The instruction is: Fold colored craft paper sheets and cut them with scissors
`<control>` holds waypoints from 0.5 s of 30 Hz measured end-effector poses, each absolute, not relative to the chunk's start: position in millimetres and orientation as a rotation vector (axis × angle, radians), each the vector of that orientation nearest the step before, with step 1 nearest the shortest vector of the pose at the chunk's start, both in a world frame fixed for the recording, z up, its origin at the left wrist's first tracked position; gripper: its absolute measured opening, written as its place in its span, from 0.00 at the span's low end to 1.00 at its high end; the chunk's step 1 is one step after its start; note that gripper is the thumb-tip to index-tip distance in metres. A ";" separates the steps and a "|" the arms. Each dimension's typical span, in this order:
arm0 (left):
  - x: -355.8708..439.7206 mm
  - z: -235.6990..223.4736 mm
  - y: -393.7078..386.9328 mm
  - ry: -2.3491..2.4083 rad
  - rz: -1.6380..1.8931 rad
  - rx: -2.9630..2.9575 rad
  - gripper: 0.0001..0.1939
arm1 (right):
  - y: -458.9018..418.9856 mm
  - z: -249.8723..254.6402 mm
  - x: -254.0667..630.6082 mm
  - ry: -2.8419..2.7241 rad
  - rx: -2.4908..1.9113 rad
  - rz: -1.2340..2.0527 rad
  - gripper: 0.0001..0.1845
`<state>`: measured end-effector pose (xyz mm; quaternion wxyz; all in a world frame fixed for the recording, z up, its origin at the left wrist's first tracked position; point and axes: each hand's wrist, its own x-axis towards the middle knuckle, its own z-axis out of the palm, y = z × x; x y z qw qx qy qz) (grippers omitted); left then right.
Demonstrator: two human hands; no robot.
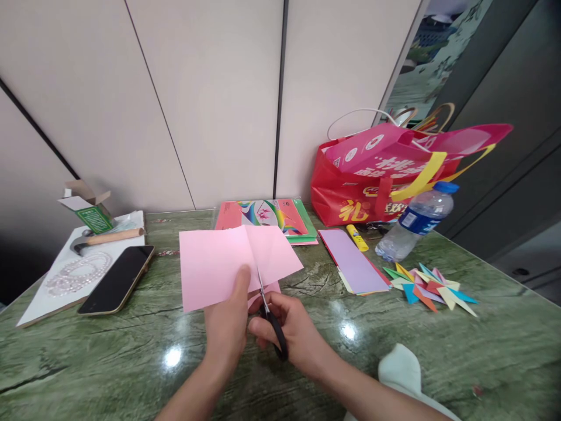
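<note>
The left hand (232,316) grips the pink paper (214,263) above the table's (153,362) near edge; the right hand (293,327) holds black-handled scissors (274,327), blades on the paper's crease. Right of them lie colored strips (353,260) and a yellow glue stick (357,238).

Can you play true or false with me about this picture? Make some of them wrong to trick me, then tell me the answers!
1. The right hand holds the scissors. True.
2. The paper between the scissor blades is blue. False: it is pink.
3. The bottle has a blue cap. True.
4. The phone lies right beside the bottle. False: it lies over on the left, near the beads.
5. The green box is shut tight. False: its flaps stand open.
6. The glue stick is yellow. True.
</note>
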<state>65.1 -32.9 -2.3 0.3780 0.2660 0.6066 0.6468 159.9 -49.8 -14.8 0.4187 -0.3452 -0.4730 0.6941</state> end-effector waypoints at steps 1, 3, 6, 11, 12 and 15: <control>64.9 -2.6 -32.9 1.549 1.654 0.681 0.23 | -49.8 -14.8 159.8 -1.189 -0.868 1.742 0.18; 64.5 -2.8 -33.0 1.542 1.658 0.678 0.23 | -49.6 -14.5 159.9 -1.194 -0.874 1.740 0.18; 64.4 -2.3 -33.2 1.534 1.651 0.656 0.24 | -48.9 -14.1 159.8 -1.194 -0.884 1.732 0.18; 65.1 -0.5 -33.6 1.518 1.676 0.649 0.25 | -48.8 -14.7 159.7 -1.221 -0.893 1.724 0.19; 65.2 -0.3 -33.7 1.512 1.676 0.653 0.25 | -48.9 -14.9 159.9 -1.226 -0.889 1.720 0.19; 64.9 -0.2 -33.8 1.503 1.671 0.650 0.24 | -49.3 -14.9 160.3 -1.237 -0.891 1.707 0.20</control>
